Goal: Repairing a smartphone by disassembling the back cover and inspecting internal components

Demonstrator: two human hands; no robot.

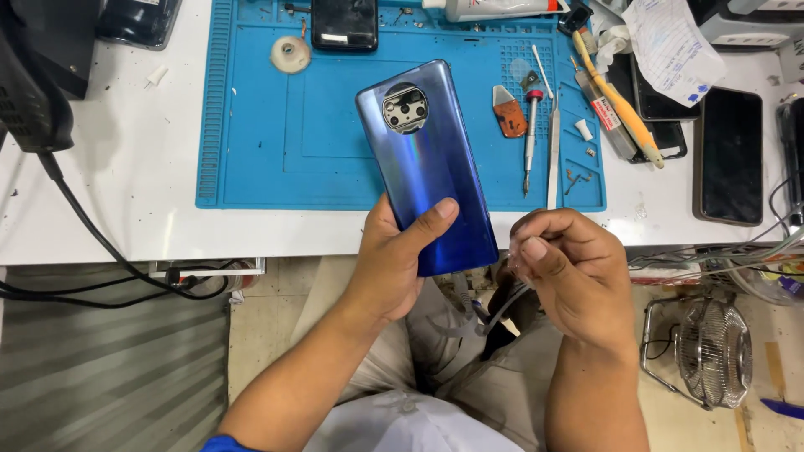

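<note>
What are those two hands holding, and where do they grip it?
The left hand holds a glossy blue phone back cover by its lower end, thumb across the outer face. The right hand pinches a thin clear film strip at its top.

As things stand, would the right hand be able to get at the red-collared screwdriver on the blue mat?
Probably yes. The screwdriver lies uncovered on the blue mat, ahead of the right hand. Nothing blocks the way, but its fingers already pinch a clear film strip.
</note>
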